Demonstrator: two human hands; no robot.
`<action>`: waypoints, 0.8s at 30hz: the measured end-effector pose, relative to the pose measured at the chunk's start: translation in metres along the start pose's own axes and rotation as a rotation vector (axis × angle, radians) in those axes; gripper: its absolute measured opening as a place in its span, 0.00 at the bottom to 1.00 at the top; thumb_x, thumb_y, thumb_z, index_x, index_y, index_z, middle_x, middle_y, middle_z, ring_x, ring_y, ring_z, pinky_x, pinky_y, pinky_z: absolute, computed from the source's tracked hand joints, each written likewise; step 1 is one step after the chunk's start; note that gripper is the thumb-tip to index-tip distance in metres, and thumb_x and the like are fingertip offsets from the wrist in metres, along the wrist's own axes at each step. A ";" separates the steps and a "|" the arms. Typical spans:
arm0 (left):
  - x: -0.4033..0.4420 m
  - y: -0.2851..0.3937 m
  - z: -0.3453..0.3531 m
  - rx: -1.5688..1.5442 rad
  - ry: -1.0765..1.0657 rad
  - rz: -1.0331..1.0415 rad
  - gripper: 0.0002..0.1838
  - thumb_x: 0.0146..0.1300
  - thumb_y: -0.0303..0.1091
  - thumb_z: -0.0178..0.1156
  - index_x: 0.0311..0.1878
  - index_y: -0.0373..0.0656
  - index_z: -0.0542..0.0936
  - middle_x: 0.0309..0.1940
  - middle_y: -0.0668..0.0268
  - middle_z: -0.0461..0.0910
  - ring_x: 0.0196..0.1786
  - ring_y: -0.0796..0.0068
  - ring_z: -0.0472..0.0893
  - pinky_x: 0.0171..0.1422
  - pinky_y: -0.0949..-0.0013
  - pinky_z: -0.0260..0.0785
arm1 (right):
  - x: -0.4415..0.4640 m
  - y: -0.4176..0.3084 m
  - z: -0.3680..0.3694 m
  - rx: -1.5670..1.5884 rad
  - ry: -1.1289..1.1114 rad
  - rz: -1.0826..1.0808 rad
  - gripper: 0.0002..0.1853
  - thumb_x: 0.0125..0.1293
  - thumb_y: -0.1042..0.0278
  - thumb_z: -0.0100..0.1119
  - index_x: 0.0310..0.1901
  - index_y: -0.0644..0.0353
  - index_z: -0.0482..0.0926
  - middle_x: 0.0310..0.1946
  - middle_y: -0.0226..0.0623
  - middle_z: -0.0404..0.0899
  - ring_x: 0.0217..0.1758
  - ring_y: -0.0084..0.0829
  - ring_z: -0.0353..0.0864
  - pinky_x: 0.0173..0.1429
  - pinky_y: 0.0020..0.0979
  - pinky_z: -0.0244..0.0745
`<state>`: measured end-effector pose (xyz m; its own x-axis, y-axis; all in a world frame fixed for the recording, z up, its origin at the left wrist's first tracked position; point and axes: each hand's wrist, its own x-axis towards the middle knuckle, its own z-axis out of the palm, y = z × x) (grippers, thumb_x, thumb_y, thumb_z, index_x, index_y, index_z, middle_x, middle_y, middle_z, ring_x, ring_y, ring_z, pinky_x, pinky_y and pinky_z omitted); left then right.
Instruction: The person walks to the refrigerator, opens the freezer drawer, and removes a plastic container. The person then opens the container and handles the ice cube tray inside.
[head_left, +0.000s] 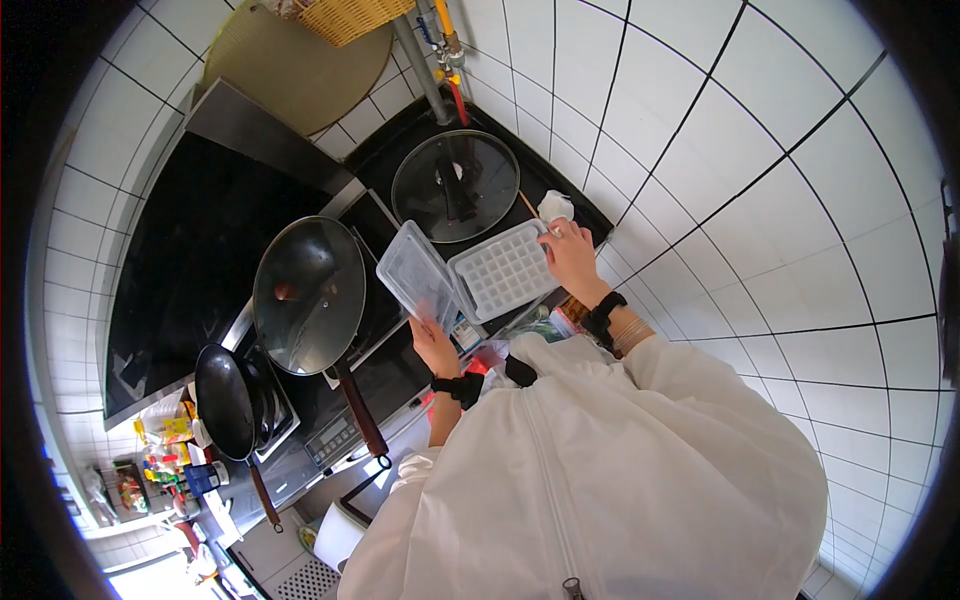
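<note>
My left hand [433,347] grips the lower end of a clear plastic lid [412,262], which is tilted up beside a white ice cube tray [503,268]. The tray lies on the counter with its rows of small square cells facing up. What the cells contain, I cannot make out. My right hand [572,262] has its fingers bent over the tray's right rim, thumb side toward the cells. Just beyond those fingers sits a crumpled white thing [555,207]. Black bands circle both wrists.
Behind the tray lies a glass pot lid [456,186] with a black handle. A covered wok [310,295] stands on the stove to the left, near a smaller frying pan [226,402]. White tiled wall [740,190] rises on the right; a gas pipe [447,45] runs down the corner.
</note>
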<state>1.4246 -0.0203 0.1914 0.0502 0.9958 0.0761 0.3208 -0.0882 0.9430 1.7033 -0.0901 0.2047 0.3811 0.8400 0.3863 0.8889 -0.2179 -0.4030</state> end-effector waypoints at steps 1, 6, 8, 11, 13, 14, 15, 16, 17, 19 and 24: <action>0.001 -0.001 0.000 -0.008 0.000 0.004 0.18 0.70 0.26 0.42 0.60 0.38 0.70 0.50 0.59 0.78 0.49 0.68 0.80 0.47 0.68 0.73 | 0.003 -0.001 -0.002 -0.026 -0.007 -0.034 0.15 0.45 0.75 0.63 0.38 0.50 0.83 0.49 0.33 0.71 0.55 0.35 0.69 0.54 0.42 0.62; 0.001 0.000 -0.001 -0.002 0.014 0.039 0.18 0.70 0.26 0.42 0.60 0.38 0.70 0.51 0.58 0.78 0.50 0.66 0.80 0.50 0.68 0.72 | 0.011 -0.002 0.003 -0.097 -0.133 -0.083 0.21 0.43 0.76 0.63 0.43 0.49 0.82 0.56 0.36 0.67 0.64 0.38 0.62 0.60 0.45 0.60; 0.000 0.005 -0.002 0.006 0.008 0.021 0.18 0.70 0.26 0.42 0.60 0.37 0.70 0.52 0.58 0.78 0.51 0.65 0.79 0.51 0.68 0.72 | 0.014 -0.002 0.006 -0.100 -0.160 -0.084 0.22 0.42 0.76 0.63 0.44 0.49 0.82 0.58 0.37 0.66 0.66 0.38 0.60 0.62 0.47 0.58; 0.001 0.004 -0.001 -0.041 0.006 -0.009 0.17 0.70 0.26 0.42 0.60 0.36 0.70 0.52 0.57 0.78 0.52 0.65 0.79 0.53 0.68 0.71 | 0.016 -0.004 0.008 -0.150 -0.199 -0.083 0.22 0.42 0.75 0.63 0.44 0.48 0.82 0.60 0.36 0.65 0.66 0.38 0.60 0.64 0.46 0.58; 0.001 0.005 -0.001 -0.060 0.004 -0.014 0.17 0.70 0.26 0.41 0.60 0.36 0.70 0.53 0.57 0.77 0.53 0.65 0.79 0.53 0.68 0.71 | 0.016 -0.004 0.008 -0.141 -0.209 -0.075 0.23 0.42 0.75 0.63 0.45 0.48 0.82 0.60 0.37 0.65 0.66 0.38 0.60 0.64 0.47 0.57; 0.001 0.006 -0.001 -0.053 0.002 -0.008 0.17 0.70 0.26 0.41 0.60 0.36 0.70 0.53 0.57 0.77 0.53 0.65 0.79 0.53 0.68 0.71 | 0.017 -0.004 0.009 -0.136 -0.215 -0.071 0.23 0.42 0.75 0.63 0.45 0.48 0.82 0.60 0.37 0.65 0.67 0.38 0.60 0.65 0.47 0.57; 0.000 0.008 -0.002 -0.047 0.000 -0.002 0.17 0.71 0.26 0.41 0.60 0.36 0.70 0.53 0.57 0.77 0.53 0.65 0.79 0.53 0.68 0.71 | 0.017 -0.005 0.009 -0.132 -0.210 -0.070 0.22 0.42 0.76 0.63 0.45 0.49 0.82 0.60 0.37 0.65 0.67 0.39 0.60 0.65 0.47 0.57; 0.001 0.008 -0.002 -0.033 -0.002 0.003 0.17 0.71 0.26 0.41 0.60 0.37 0.70 0.53 0.57 0.77 0.53 0.65 0.79 0.53 0.68 0.71 | 0.017 -0.005 0.009 -0.128 -0.204 -0.068 0.22 0.42 0.76 0.63 0.44 0.49 0.82 0.60 0.37 0.65 0.67 0.39 0.59 0.65 0.47 0.57; 0.001 0.008 -0.002 -0.020 -0.004 0.008 0.17 0.71 0.26 0.41 0.60 0.37 0.70 0.53 0.58 0.77 0.53 0.65 0.79 0.52 0.68 0.71 | 0.016 -0.005 0.009 -0.124 -0.199 -0.067 0.22 0.42 0.76 0.63 0.44 0.49 0.82 0.61 0.37 0.65 0.67 0.39 0.59 0.65 0.47 0.57; 0.002 0.006 -0.002 -0.012 0.001 0.012 0.17 0.71 0.26 0.41 0.60 0.37 0.70 0.53 0.58 0.77 0.52 0.65 0.79 0.51 0.68 0.72 | 0.016 -0.005 0.008 -0.103 -0.186 -0.065 0.21 0.43 0.76 0.62 0.43 0.49 0.82 0.61 0.38 0.65 0.67 0.39 0.59 0.65 0.47 0.57; 0.003 0.002 -0.002 0.033 0.023 0.037 0.17 0.70 0.27 0.42 0.58 0.37 0.72 0.49 0.58 0.79 0.47 0.67 0.80 0.48 0.68 0.72 | 0.012 -0.008 -0.005 -0.029 -0.190 -0.133 0.18 0.45 0.78 0.60 0.41 0.48 0.82 0.62 0.36 0.64 0.69 0.38 0.58 0.67 0.50 0.55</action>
<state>1.4237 -0.0171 0.1942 0.0412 0.9921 0.1186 0.3501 -0.1255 0.9283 1.7015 -0.0808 0.2164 0.2079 0.9402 0.2698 0.9361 -0.1112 -0.3338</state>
